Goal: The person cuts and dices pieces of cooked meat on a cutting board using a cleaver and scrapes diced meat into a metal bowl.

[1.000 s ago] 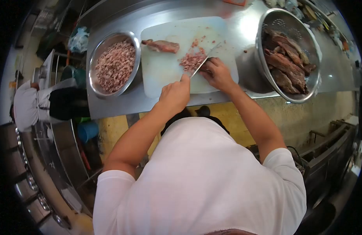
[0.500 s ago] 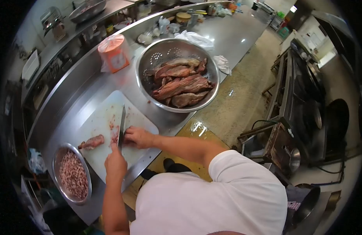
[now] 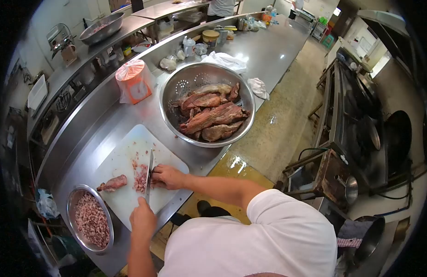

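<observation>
My left hand (image 3: 143, 217) is closed around the handle of a knife (image 3: 150, 175), its blade standing on the white cutting board (image 3: 123, 159). Curled fingers of my right hand (image 3: 169, 177) press on a piece of meat (image 3: 156, 184) just right of the blade; most of that piece is hidden. Left of the blade lies a small pile of chopped meat (image 3: 140, 179). A separate chunk of meat (image 3: 113, 183) rests farther left on the board. At the board's left stands a metal bowl (image 3: 110, 226) holding finely diced meat (image 3: 91, 217).
A large metal colander (image 3: 165, 113) with several long cooked meat strips (image 3: 213, 115) stands beyond the board. Behind it are an orange bagged package (image 3: 135, 82) and white cloths (image 3: 225, 61). Woks (image 3: 397, 136) and a stove line the right. People stand at the far back.
The view has tilted up slightly, so the bench sits lower. The knife has shifted a little relative to the board, and more of the chopped pile shows beside the blade.
</observation>
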A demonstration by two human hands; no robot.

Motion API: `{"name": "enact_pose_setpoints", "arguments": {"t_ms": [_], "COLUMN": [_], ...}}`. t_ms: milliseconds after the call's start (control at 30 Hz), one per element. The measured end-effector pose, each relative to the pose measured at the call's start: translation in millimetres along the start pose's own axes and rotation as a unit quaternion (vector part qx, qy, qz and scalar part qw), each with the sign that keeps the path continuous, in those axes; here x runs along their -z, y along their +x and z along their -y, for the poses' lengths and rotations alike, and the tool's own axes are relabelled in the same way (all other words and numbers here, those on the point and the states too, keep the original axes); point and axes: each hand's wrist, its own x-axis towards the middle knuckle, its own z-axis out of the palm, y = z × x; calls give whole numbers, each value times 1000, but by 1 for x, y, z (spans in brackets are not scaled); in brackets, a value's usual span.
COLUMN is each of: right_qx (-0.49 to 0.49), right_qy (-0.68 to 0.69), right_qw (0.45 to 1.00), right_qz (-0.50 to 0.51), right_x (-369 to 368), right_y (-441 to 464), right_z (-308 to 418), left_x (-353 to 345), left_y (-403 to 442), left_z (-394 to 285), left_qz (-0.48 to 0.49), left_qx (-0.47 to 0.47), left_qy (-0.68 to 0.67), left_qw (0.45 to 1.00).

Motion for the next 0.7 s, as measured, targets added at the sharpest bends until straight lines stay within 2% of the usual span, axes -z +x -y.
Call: {"name": "enact_pose_setpoints", "arguments": {"t_ms": [67,200,267,367,500,567,667,700], "right_qx": [6,10,5,2,-7,-1,-37,-12], "right_qy": [24,27,21,39,45,32,-11,0], "right_qw": [1000,1000,1000,999,999,999,998,999], "right_qz": [-5,4,-4,-21,-3,10,-39,-37], "right_x": [-2,0,3,2,0,1,0,-1], "right_y": [-2,-1,0,-3,-3,-2,-2,-3], "right_z": [-1,2,1,0,-1,0,5,2], "left_x": [-30,-15,9,2,-15,-6,13,8], "left_y": [12,31,20,4,30,36,8,4], "left_z": [9,-8,-13,-7,-9,-9,-17,-15], "left_qz": [-26,-43,-12,33,-31,-23,4,8], "left_qx": [-3,0,-4,25,24,7,17,15], "left_qy": [-11,-27,-2,-9,-26,-15,17,19], "left_qw": [1000,999,1000,999,999,1000,1000,1000]}}
